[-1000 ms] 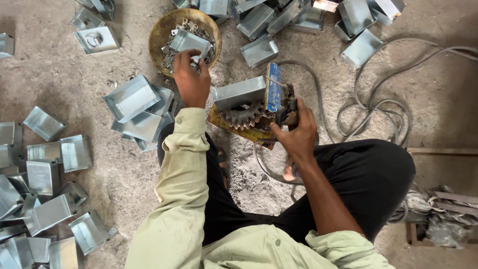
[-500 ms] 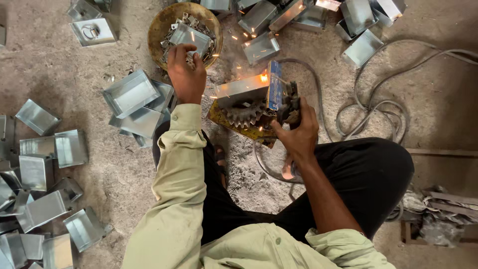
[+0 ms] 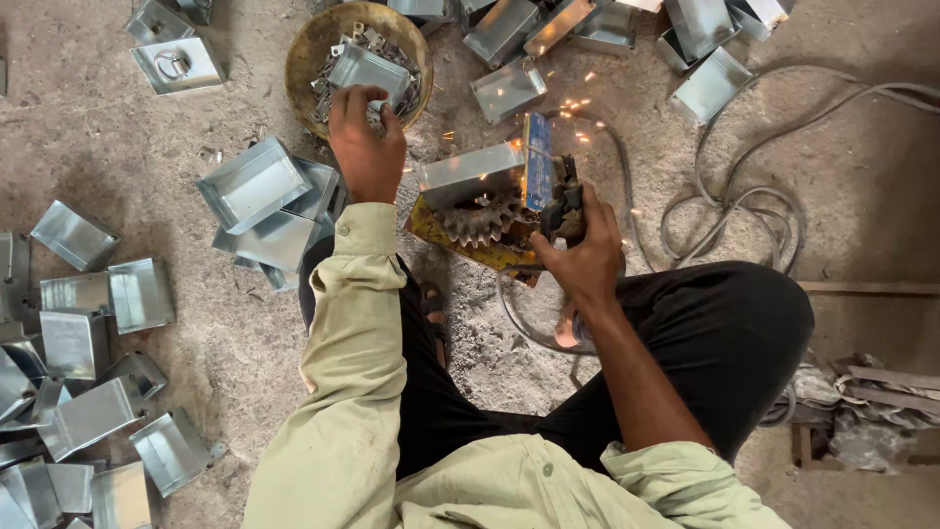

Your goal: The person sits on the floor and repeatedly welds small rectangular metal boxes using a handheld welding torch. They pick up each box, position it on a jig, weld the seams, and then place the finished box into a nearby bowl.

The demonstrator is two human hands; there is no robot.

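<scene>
My left hand (image 3: 365,142) reaches into a round brass-coloured bowl (image 3: 305,51) of small metal pieces, its fingers closed around some of them beside a small metal box lying in the bowl. My right hand (image 3: 585,253) grips a dark welding holder (image 3: 562,204) held against a metal box (image 3: 470,174) that sits on a rusty gear jig (image 3: 480,223). A blue plate (image 3: 537,162) stands at the box's right end. Orange sparks fly around the box.
Shiny open metal boxes lie in piles at the left (image 3: 88,343), in front of me (image 3: 257,186) and along the top (image 3: 685,39). Grey cables (image 3: 744,211) loop over the dusty floor on the right. Scrap wood and rags (image 3: 871,402) lie at the lower right.
My left hand has moved further up into the bowl. Sparks started at the box half a second ago and have spread; my right hand stays on the holder.
</scene>
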